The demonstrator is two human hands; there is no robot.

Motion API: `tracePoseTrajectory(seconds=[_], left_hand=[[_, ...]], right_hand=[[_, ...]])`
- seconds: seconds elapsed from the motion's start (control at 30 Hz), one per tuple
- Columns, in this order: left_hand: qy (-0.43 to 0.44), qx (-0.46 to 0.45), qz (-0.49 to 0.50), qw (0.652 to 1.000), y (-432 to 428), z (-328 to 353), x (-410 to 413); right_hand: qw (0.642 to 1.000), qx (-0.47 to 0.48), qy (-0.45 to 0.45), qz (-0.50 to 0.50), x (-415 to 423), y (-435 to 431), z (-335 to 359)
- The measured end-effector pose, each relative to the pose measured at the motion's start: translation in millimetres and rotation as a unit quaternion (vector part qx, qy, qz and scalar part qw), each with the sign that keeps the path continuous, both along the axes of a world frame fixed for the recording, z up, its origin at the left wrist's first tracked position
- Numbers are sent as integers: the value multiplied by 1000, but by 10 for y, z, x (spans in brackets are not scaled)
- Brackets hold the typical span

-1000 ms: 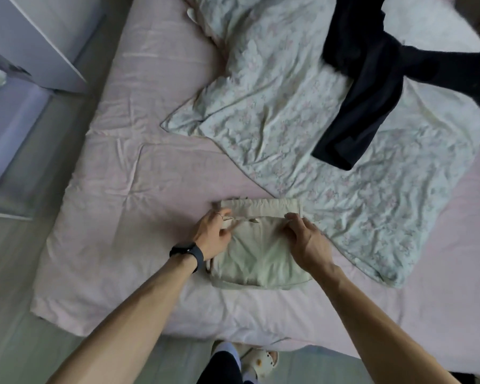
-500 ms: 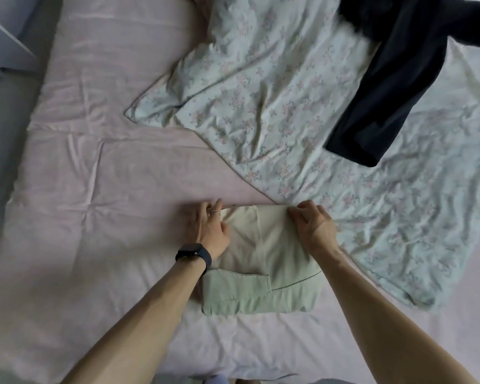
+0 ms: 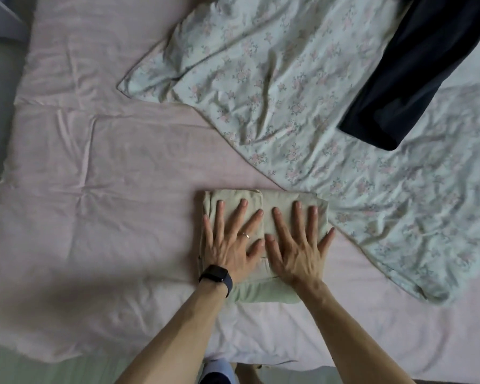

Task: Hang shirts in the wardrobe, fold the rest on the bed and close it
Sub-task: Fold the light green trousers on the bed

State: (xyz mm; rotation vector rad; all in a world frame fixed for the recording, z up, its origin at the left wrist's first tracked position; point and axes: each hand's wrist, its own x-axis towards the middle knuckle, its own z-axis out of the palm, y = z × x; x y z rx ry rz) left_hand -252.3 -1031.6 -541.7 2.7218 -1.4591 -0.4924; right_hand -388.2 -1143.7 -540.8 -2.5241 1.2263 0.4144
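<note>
Nearest to me, at six o'clock, a bit of the person's leg and a pale slipper (image 3: 219,368) show past the foot edge of the bed (image 3: 100,195), which is covered in a creased pink sheet. Two bare forearms reach up from there toward the middle of the mattress.

Both hands lie flat on a folded beige garment (image 3: 266,296) that sits on the pink sheet near the edge, a compact rectangle of several layers. The left hand (image 3: 230,245) is released, palm down and fingers spread and straight, pressing the left half of the fold. It wears a dark watch (image 3: 216,274) at the wrist and a thin ring (image 3: 247,235) on one finger. The right hand (image 3: 297,250) is just beside it, thumbs almost touching, and is likewise unclenched, fingers fanned out and pressing the right half. Neither hand grasps anything.

The far right corner of the fold lies right at the hem of a pale floral duvet (image 3: 275,92), though I cannot tell whether it overlaps it. The rumpled duvet spreads away from twelve to three o'clock.

Farther off, at about two o'clock and well apart from the hands, a dark navy garment (image 3: 408,79) lies unfolded across the duvet, one end pointing back toward the near edge.

At ten o'clock, beyond the bed's left side, a grey furniture edge (image 3: 3,20) shows; too little is visible to say more.
</note>
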Motion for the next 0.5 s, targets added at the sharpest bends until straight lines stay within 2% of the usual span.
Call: tracePoseTrajectory(seconds=[0.33, 0.5], left_hand=[[-32, -42, 11, 999, -45, -569, -4], [-25, -29, 10, 999, -61, -478, -9]], right_hand=[[999, -15, -44, -18, -28, -39, -579], [999, 9, -46, -18, 1, -47, -484]])
